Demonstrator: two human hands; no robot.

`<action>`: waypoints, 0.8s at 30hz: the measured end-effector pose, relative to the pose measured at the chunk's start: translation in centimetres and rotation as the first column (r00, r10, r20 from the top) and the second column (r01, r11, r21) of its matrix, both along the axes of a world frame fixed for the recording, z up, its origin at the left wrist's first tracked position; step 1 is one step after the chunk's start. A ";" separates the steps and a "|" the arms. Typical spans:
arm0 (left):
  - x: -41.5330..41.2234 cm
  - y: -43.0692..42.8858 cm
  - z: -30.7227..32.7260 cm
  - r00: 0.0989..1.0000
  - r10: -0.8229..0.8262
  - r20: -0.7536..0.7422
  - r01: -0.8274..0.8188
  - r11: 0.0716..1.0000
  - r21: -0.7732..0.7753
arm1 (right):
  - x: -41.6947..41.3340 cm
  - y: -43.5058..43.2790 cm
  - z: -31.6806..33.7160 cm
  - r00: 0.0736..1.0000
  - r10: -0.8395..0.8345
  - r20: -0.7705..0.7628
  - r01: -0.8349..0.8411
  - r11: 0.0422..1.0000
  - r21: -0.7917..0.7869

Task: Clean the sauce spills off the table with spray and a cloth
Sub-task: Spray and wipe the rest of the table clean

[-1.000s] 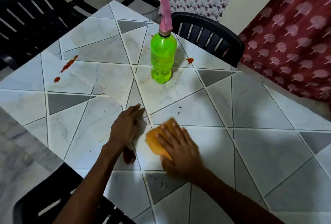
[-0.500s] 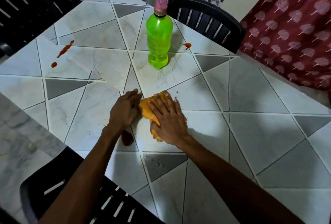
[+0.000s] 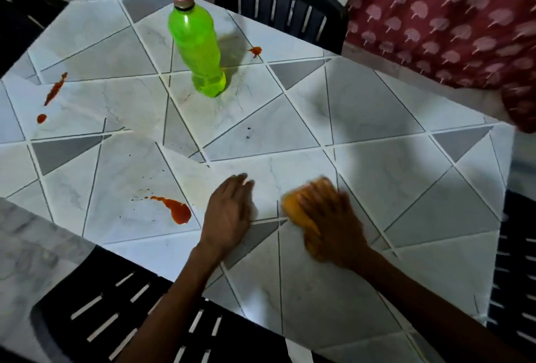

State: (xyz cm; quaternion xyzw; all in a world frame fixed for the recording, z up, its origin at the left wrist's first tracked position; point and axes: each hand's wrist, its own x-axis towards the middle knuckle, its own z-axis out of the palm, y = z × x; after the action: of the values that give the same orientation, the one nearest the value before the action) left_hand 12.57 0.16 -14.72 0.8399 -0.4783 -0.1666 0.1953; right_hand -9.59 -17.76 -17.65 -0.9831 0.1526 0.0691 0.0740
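Grey-and-white triangle-tiled counter [image 3: 377, 119]. Green plastic spray bottle with pink nozzle [image 3: 197, 49] upright, far side. Right hand [image 3: 330, 217] grip pressed closed over orange cloth [image 3: 295, 211], blurred. Left hand [image 3: 229, 214] flat, grip open, beside red sauce spill [image 3: 177, 210].

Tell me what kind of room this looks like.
Probably a home dining area. A table with a tile-pattern top has black slatted plastic chairs drawn up around it, and a red patterned curtain hangs beside it. Sauce spills and a green spray bottle fit a mealtime cleanup.
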 end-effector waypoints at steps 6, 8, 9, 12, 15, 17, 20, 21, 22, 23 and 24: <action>-2.9 -0.9 0.2 0.992 0.102 -0.078 -0.108 0.991 -0.082 | 6.7 1.2 0.3 0.995 -0.054 0.082 0.056 0.998 -0.017; -4.2 -1.7 0.2 0.994 0.100 -0.050 -0.104 0.991 -0.079 | 0.6 1.3 0.2 0.995 -0.027 0.096 0.029 0.999 -0.023; -5.5 -2.3 0.1 0.995 0.092 -0.030 -0.093 0.993 -0.068 | -3.5 1.1 0.1 0.993 -0.041 0.109 0.043 0.999 -0.018; -9.3 -4.2 -0.4 0.999 0.042 0.023 -0.041 0.997 -0.065 | -15.8 0.3 0.2 0.977 -0.176 0.121 0.178 0.984 -0.003; -14.3 -6.4 -0.8 0.993 -0.108 0.047 0.112 0.990 -0.083 | -25.7 -2.3 0.3 0.911 -0.410 0.033 0.410 0.912 0.021; -17.4 -7.6 -1.1 0.979 -0.202 0.026 0.203 0.977 -0.063 | -27.9 -3.8 0.2 0.869 -0.494 -0.013 0.494 0.869 0.016; -20.9 -8.8 -1.4 0.972 -0.236 0.010 0.236 0.972 0.000 | -25.5 -5.0 -0.2 0.835 -0.551 -0.006 0.550 0.834 -0.034; -21.7 -9.1 -1.5 0.974 -0.226 0.016 0.226 0.974 0.019 | -23.9 -6.0 -0.2 0.815 -0.579 -0.002 0.578 0.815 -0.045; -22.8 -9.5 -1.7 0.974 -0.225 0.027 0.224 0.974 0.036 | -22.5 -7.6 -0.2 0.788 -0.615 0.008 0.615 0.787 -0.052; -23.5 -9.8 -1.8 0.972 -0.228 0.046 0.226 0.972 0.060 | -20.7 -9.7 0.0 0.753 -0.658 0.010 0.658 0.752 -0.037; -24.5 -10.1 -1.9 0.968 -0.241 0.071 0.235 0.968 0.086 | -19.6 -11.9 0.2 0.710 -0.704 0.004 0.704 0.710 0.005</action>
State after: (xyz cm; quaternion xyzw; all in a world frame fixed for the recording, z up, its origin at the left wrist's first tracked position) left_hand -11.94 -9.97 -16.59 0.7892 -0.5765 -0.1732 0.1219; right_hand -29.17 -29.62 -17.46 -0.8511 0.5150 0.0333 0.0965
